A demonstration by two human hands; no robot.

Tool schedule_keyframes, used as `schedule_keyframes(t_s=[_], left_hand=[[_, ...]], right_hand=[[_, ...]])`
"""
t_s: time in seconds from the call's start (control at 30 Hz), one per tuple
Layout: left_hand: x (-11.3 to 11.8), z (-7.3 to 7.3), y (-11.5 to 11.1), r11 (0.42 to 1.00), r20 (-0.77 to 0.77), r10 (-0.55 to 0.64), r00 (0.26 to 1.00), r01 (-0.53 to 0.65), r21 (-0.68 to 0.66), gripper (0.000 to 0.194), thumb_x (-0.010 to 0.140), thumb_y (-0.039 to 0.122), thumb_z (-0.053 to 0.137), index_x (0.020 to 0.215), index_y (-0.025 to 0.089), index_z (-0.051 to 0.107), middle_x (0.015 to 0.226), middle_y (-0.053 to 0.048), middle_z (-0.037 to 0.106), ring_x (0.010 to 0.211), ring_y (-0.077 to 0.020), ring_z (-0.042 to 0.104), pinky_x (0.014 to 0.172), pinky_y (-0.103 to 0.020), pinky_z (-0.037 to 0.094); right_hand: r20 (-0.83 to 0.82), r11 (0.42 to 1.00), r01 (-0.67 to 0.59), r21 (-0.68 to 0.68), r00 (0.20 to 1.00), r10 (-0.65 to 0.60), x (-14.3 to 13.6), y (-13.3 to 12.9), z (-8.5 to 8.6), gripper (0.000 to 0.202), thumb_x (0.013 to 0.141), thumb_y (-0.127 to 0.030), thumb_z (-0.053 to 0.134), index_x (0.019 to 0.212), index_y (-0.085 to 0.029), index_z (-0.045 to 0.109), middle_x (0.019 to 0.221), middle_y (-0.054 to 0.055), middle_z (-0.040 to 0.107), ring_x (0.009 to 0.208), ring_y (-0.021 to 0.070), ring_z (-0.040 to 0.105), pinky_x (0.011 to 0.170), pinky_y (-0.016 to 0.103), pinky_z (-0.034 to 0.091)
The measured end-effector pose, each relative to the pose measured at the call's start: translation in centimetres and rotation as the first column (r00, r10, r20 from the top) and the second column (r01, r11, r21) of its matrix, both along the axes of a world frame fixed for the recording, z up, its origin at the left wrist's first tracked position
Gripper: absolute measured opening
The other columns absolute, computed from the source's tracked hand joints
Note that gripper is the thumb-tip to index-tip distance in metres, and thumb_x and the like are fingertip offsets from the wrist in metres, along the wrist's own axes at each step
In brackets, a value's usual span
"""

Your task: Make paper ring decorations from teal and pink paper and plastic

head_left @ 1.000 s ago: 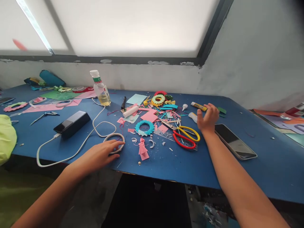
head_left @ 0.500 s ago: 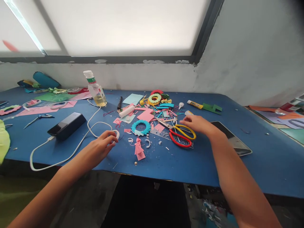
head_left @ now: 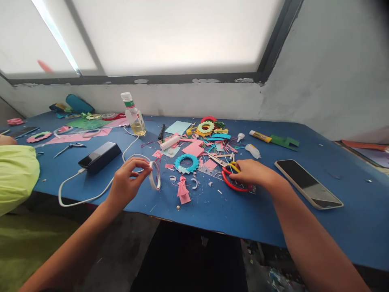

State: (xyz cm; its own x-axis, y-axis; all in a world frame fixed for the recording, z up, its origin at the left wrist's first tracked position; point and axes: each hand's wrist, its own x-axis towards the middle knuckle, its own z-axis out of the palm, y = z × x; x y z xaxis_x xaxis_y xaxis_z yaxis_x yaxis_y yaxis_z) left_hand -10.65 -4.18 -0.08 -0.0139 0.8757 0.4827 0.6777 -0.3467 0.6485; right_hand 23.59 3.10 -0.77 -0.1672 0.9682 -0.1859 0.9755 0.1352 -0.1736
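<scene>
My left hand (head_left: pixel 129 178) pinches a white tape roll (head_left: pixel 154 176), held upright just over the blue table (head_left: pixel 209 219). The fingers of my right hand (head_left: pixel 251 172) are closed around the handles of the scissors (head_left: pixel 226 165), whose red and yellow loops partly show. The blades point left toward a pile of paper strips. Between my hands lie a turquoise paper ring (head_left: pixel 186 163) and a pink folded paper piece with a tassel shape (head_left: pixel 183 190). A small clear bottle (head_left: pixel 253 151) lies just beyond my right hand.
A phone (head_left: pixel 308 183) lies at the right. On the left are a black device (head_left: pixel 99 157) with a white cable, a liquid bottle (head_left: pixel 135 117) and a compass (head_left: pixel 69 149). A person's yellow-green sleeve (head_left: pixel 18 174) is at the left edge. A glue stick (head_left: pixel 260 136) lies behind.
My left hand has lifted the tape roll and turned it upright. My right hand has moved down onto the scissors' handles and closed on them. The view has shifted to the left.
</scene>
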Motion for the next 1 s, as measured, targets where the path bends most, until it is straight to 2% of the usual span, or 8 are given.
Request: schedule_keyframes(t_s=[0.1,0.2,0.3,0.47,0.6,0.7,0.83,1.0], left_hand=[[-0.5,-0.1,-0.2,0.997,-0.087,-0.078,0.993,0.078,-0.002,0.022,0.077,0.041,0.06,0.086,0.021,0.058,0.093,-0.004,0.062,0.086,-0.0181,0.061,0.064,-0.028,0.056],[-1.0,0.0,-0.3,0.983,-0.201,-0.178,0.963,0.182,0.004,0.035,0.071,0.044,0.066,0.097,0.022,0.057,0.101,-0.007,0.062,0.095,-0.0218,0.06,0.072,-0.033,0.056],[-1.3,0.1,-0.4,0.972,-0.31,-0.212,0.927,0.232,0.026,0.043,0.068,0.045,0.069,0.102,0.022,0.055,0.11,-0.009,0.06,0.102,-0.0243,0.057,0.081,-0.038,0.054],[-1.4,0.4,-0.6,0.959,-0.445,-0.256,0.858,0.285,-0.002,0.06,0.064,0.051,0.069,0.113,0.024,0.047,0.116,-0.009,0.057,0.105,-0.0247,0.057,0.089,-0.04,0.05],[-1.6,0.7,-0.5,0.954,-0.514,-0.299,0.804,0.265,-0.14,0.069,0.066,0.054,0.065,0.123,0.027,0.037,0.127,-0.009,0.052,0.106,-0.026,0.057,0.088,-0.04,0.049],[-1.7,0.9,-0.3,0.958,-0.513,-0.286,0.81,0.224,-0.179,0.066,0.069,0.053,0.063,0.124,0.028,0.037,0.129,-0.009,0.051,0.106,-0.0268,0.058,0.085,-0.04,0.05],[-1.4,1.0,-0.2,0.965,-0.5,-0.261,0.826,0.207,-0.162,0.059,0.069,0.052,0.064,0.115,0.027,0.039,0.128,-0.009,0.053,0.102,-0.0261,0.061,0.082,-0.039,0.051],[-0.9,0.7,-0.3,0.964,-0.519,-0.262,0.814,0.241,-0.109,0.043,0.072,0.045,0.064,0.1,0.025,0.037,0.127,-0.009,0.054,0.106,-0.0249,0.059,0.082,-0.039,0.051]], right_hand=[[-0.039,0.996,0.013,0.092,0.999,-0.009,0.3,-0.1,0.2,0.021,0.068,-0.039,0.054,0.074,-0.018,0.056,0.072,0.009,0.064,0.059,0.0204,0.058,0.045,0.028,0.036],[-0.103,0.985,0.027,0.173,0.995,-0.009,0.3,-0.2,0.6,0.041,0.072,-0.049,0.05,0.097,-0.016,0.056,0.082,0.01,0.065,0.068,0.023,0.06,0.05,0.029,0.039],[-0.158,0.973,0.036,0.229,0.988,0.001,-0.1,-0.3,0.6,0.061,0.067,-0.061,0.053,0.112,-0.019,0.049,0.09,0.009,0.065,0.075,0.025,0.061,0.055,0.03,0.042],[-0.189,0.954,0.091,0.287,0.981,-0.037,0.1,-0.1,0.1,0.065,0.063,-0.063,0.056,0.112,-0.021,0.048,0.098,0.011,0.064,0.077,0.0273,0.061,0.055,0.032,0.042],[-0.183,0.933,0.141,0.332,0.98,-0.083,0.8,0.2,0.3,0.062,0.067,-0.062,0.051,0.109,-0.016,0.05,0.097,0.016,0.063,0.079,0.0313,0.06,0.053,0.033,0.04],[-0.2,0.935,0.071,0.347,0.98,-0.001,0.5,0.1,0.8,0.052,0.071,-0.058,0.05,0.106,-0.02,0.051,0.089,0.01,0.065,0.075,0.0257,0.06,0.054,0.03,0.039],[-0.216,0.936,-0.14,0.324,0.952,0.217,-1.4,-0.9,1.3,0.048,0.064,-0.059,0.06,0.097,-0.024,0.056,0.083,0.003,0.066,0.069,0.0203,0.06,0.053,0.027,0.038],[-0.188,0.87,-0.322,0.374,0.892,0.411,-4.1,-2.7,1.0,0.059,0.058,-0.063,0.064,0.103,-0.026,0.057,0.101,0.004,0.066,0.083,0.023,0.062,0.059,0.028,0.042]])
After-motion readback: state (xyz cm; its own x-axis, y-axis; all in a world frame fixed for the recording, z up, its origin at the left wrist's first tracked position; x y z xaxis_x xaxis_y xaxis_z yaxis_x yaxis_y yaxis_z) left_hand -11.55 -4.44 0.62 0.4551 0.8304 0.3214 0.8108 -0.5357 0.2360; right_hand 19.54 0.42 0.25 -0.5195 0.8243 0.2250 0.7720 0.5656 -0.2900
